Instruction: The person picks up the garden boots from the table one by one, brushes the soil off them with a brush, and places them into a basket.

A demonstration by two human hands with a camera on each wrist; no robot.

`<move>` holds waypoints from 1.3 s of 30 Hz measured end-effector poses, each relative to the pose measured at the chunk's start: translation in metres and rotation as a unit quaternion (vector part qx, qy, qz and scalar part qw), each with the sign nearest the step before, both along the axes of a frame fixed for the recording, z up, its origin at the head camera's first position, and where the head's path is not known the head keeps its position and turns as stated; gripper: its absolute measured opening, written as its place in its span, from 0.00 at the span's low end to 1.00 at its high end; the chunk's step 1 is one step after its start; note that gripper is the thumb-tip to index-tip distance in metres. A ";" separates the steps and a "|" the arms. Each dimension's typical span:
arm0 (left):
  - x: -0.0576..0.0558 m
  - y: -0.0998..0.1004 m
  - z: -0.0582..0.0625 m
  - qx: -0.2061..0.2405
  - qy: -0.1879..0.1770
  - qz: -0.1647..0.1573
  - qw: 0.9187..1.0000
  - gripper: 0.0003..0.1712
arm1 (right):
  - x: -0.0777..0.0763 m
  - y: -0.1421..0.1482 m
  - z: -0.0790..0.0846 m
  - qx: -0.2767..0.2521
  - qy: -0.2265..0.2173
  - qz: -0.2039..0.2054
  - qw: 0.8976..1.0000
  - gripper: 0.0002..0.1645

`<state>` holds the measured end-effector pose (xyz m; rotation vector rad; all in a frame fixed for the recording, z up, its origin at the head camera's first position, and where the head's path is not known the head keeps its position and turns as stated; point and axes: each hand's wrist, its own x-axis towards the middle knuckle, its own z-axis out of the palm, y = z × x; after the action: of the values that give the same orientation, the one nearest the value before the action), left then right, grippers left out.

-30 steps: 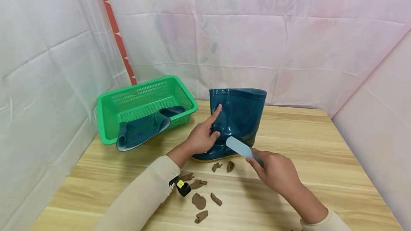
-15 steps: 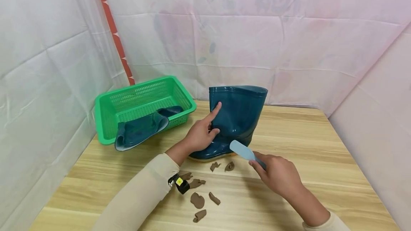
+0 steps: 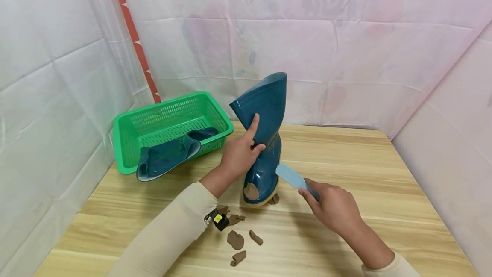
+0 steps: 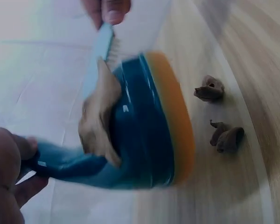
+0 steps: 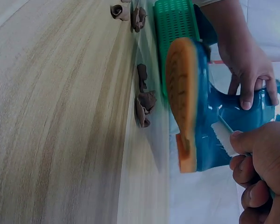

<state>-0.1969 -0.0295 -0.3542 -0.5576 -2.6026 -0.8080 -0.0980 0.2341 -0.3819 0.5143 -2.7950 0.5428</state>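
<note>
My left hand [image 3: 238, 157] grips the shaft of a dark blue rubber boot [image 3: 269, 119], index finger stretched along it. The boot tilts, its toe pointing toward me and its pale orange sole [image 5: 179, 84] facing the tabletop. On the toe sticks a flat brown clay-like piece [image 4: 99, 116], plain in the left wrist view. My right hand [image 3: 334, 204] holds a light blue brush [image 3: 290, 176] by its handle, just right of the boot. White bristles [image 5: 224, 137] show close to the boot's side in the right wrist view.
Several loose brown pieces [image 3: 235, 240] lie on the wooden table [image 3: 346, 161] in front of the boot. At the back left, a green basket [image 3: 122, 148] holds a second blue boot [image 3: 169, 155], its shaft hanging over the rim. White sheets [image 3: 284, 54] hang around the table.
My left hand has turned the boot from side-on to toe toward me and tilted it, exposing the brown piece on its toe. The right hand with the brush has barely moved.
</note>
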 end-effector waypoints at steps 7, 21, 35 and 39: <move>-0.003 0.014 -0.004 -0.085 0.127 0.031 0.988 0.49 | -0.002 -0.001 -0.001 -0.010 -0.003 -0.012 1.000 0.22; -0.013 0.015 -0.018 0.011 -0.034 -0.043 0.998 0.47 | -0.004 -0.011 -0.005 -0.023 -0.057 0.000 0.998 0.24; -0.017 0.011 -0.017 0.060 -0.110 -0.084 0.989 0.45 | -0.012 -0.033 -0.009 0.003 -0.092 0.031 0.995 0.22; -0.017 0.010 -0.019 0.062 -0.115 -0.080 0.988 0.45 | -0.009 -0.032 -0.010 0.014 -0.107 0.031 0.994 0.21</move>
<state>-0.2138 -0.0195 -0.3732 -0.6799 -2.7150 -1.1387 -0.1069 0.2020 -0.3922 0.5816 -3.0013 0.6059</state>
